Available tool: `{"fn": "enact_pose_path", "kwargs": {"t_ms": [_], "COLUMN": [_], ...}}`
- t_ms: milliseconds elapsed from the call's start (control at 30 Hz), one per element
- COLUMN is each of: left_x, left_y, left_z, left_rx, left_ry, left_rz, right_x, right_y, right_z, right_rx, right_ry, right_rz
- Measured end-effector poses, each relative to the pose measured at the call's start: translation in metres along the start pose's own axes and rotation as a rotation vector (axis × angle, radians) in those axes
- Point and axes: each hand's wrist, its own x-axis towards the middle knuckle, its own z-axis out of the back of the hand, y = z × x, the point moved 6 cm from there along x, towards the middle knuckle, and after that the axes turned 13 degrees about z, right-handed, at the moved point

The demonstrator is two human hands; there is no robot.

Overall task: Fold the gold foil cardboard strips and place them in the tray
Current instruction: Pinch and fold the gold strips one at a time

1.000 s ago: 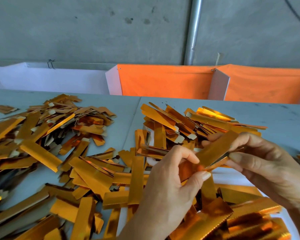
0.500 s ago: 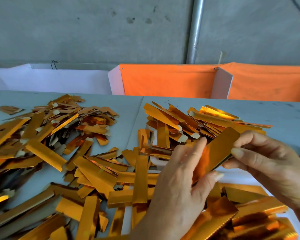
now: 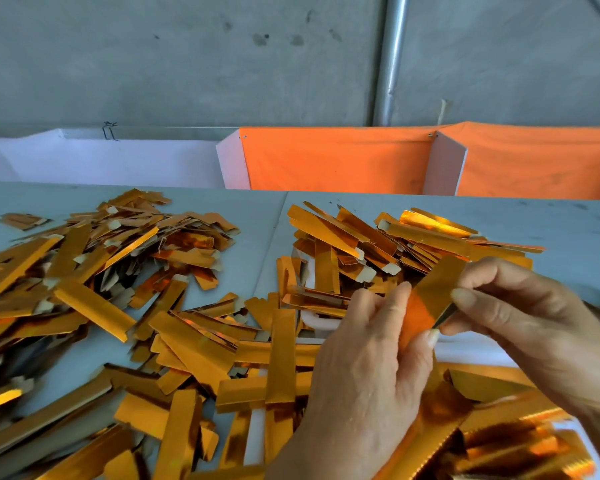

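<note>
A grey bench (image 3: pixel 257 237) is carrying heaps of strips (image 3: pixel 94 271) awaiting folding. At four o'clock, left hand (image 3: pixel 364 368) and right hand (image 3: pixel 520 317) are pinching one strip (image 3: pixel 430 296), fingers clamped.

The gold strip (image 3: pixel 430 299) now stands steeper, tipped toward one o'clock, and the left hand (image 3: pixel 368 368) has straightened its fingers (image 3: pixel 394 306) flat against it.

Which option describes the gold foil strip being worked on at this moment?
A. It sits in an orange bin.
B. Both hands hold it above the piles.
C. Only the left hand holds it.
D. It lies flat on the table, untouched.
B: the left hand and the right hand each pinch the gold strip, raised above the loose strips.
</note>
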Motion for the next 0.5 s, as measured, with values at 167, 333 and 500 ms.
{"fn": "enact_pose_path", "kwargs": {"t_ms": [167,333,500], "left_x": [-0.001,0.000,0.001], "left_y": [-0.005,-0.008,-0.010], "left_z": [0.002,0.002,0.000], "left_rx": [0.021,0.105,0.178], "left_ry": [-0.015,-0.009,0.001], "left_rz": [0.007,-0.017,-0.014], "right_x": [-0.002,-0.004,-0.004], "right_y": [-0.003,-0.006,-0.011], "right_z": [0.001,-0.001,-0.004], "right_rx": [0.045,0.068,0.085], "right_ry": [-0.017,0.006,0.020], "right_rz": [-0.061,-0.089,-0.081]}}
